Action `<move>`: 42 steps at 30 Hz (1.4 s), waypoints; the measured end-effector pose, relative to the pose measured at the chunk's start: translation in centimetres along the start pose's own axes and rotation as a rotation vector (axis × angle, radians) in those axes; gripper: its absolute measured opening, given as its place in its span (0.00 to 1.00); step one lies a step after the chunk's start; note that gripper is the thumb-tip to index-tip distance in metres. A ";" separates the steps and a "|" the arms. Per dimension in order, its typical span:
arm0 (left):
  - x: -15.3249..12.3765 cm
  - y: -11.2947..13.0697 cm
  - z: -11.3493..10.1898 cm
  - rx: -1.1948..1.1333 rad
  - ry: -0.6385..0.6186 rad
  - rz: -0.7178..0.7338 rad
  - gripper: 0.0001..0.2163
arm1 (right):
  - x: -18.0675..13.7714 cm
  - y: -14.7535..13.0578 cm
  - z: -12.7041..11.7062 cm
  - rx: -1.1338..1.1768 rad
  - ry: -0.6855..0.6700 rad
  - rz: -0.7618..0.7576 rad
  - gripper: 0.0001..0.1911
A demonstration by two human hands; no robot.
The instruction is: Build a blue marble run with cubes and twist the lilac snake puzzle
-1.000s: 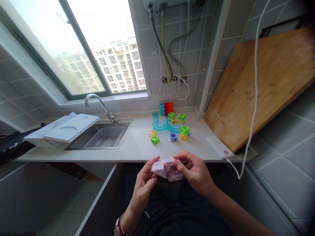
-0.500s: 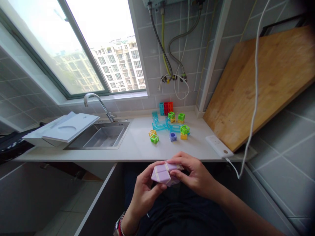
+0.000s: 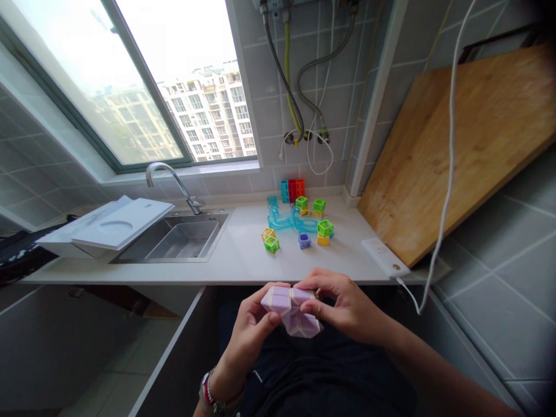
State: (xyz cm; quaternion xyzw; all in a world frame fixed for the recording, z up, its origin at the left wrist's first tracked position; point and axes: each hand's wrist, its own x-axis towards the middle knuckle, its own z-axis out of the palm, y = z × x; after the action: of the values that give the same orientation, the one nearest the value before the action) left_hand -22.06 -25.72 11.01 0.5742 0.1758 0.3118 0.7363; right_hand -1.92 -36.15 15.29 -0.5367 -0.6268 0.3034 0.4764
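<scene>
A lilac faceted folding puzzle (image 3: 296,310) with pale cream lines along its edges is held in front of my body, just below the counter's front edge. My left hand (image 3: 255,324) grips its left end, thumb on the near face and fingers behind. On the right side my right hand (image 3: 336,304) pinches it, with the thumb across the front and the fingers over the top. The fingers partly hide its upper right side. A bracelet and a watch-like band circle my left wrist.
On the white counter (image 3: 243,255) stand green and yellow open-frame cubes (image 3: 325,227), a purple one (image 3: 304,241), clear blue track-like pieces (image 3: 284,220) and red and blue blocks (image 3: 296,190). A sink (image 3: 185,238) lies left; a power strip (image 3: 384,258) and wooden board (image 3: 464,145) are right.
The lilac puzzle has turned in my hands, and more of its lower faceted side shows. My left thumb has moved up along its left end. The counter things stay put.
</scene>
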 end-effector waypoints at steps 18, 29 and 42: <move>-0.1 -1.5 -0.7 -0.705 -0.314 -0.629 0.32 | 0.8 -1.7 -1.2 -0.172 -0.239 -0.417 0.11; 0.5 -0.8 -0.9 -0.757 -0.330 -0.523 0.26 | 1.0 -1.0 -1.8 -0.277 -0.129 -0.510 0.15; 0.9 -0.1 -0.6 -0.633 -0.179 -0.515 0.25 | 0.3 1.4 -1.1 -0.472 0.009 -0.578 0.15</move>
State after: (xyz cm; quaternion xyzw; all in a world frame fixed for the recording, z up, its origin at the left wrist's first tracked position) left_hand -21.72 -24.70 10.79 0.2819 0.1444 0.1049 0.9427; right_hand -0.37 -35.63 14.54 -0.4340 -0.8032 0.0011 0.4082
